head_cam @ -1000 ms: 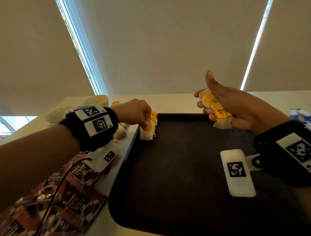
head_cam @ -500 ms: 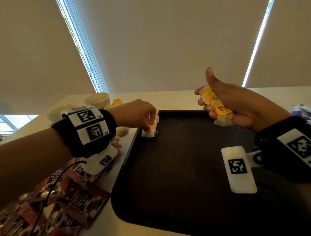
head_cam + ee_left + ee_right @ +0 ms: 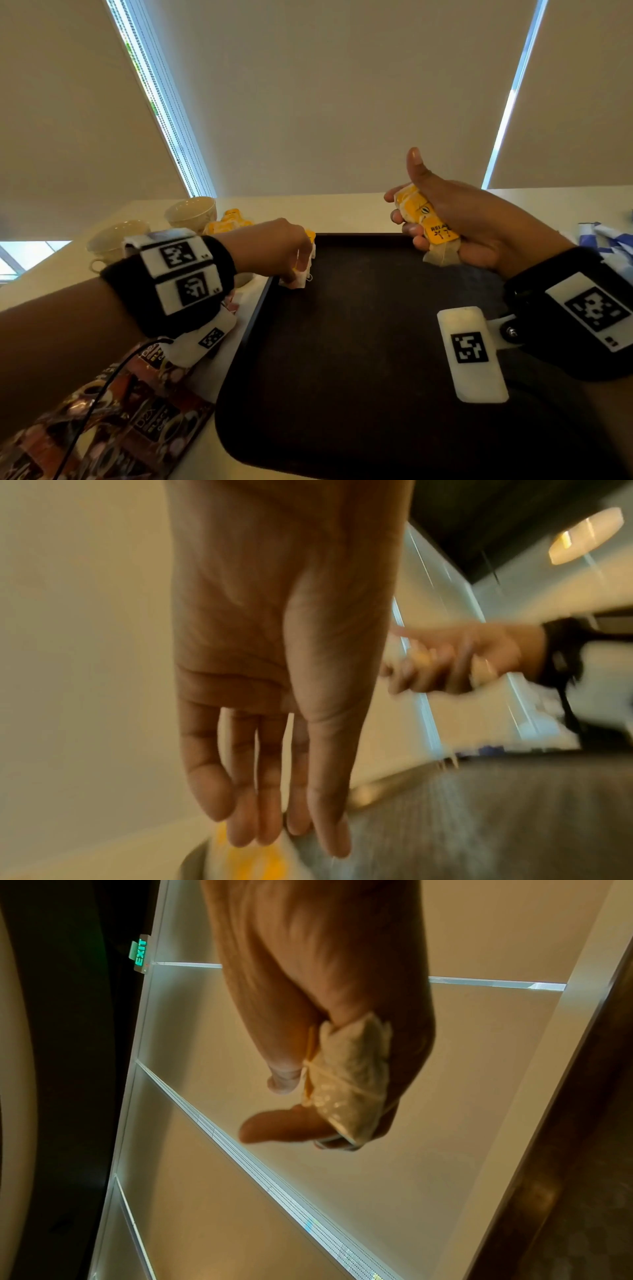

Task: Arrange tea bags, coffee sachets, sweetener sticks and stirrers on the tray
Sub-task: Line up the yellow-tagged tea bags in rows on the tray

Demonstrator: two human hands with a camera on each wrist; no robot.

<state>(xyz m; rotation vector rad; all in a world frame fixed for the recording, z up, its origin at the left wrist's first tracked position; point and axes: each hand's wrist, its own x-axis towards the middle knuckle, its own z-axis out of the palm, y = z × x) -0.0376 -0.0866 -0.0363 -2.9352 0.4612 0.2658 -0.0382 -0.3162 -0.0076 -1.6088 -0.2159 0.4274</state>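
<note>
A black tray (image 3: 342,377) lies on the pale counter. At its far-left corner stands a small stack of tea bags (image 3: 294,279) with yellow tags. My left hand (image 3: 298,267) reaches down onto them; in the left wrist view its fingers (image 3: 257,818) are straight, with the tips touching the tea bags (image 3: 250,861). My right hand (image 3: 416,192) hovers above the tray's far right, thumb up. It grips a bundle of tea bags (image 3: 428,222), which the right wrist view shows as a pale bag (image 3: 349,1077) wedged in the curled fingers.
Left of the tray lie dark coffee sachets (image 3: 120,421), loose yellow-tagged tea bags (image 3: 229,222) and two cream cups (image 3: 191,212) (image 3: 113,240). Blue-and-white packets (image 3: 609,243) lie at the right edge. A blind-covered window rises behind the counter.
My left hand has shifted slightly toward the tray's far-left corner, staying on the tea bags there. The right hand keeps its bundle in almost the same place.
</note>
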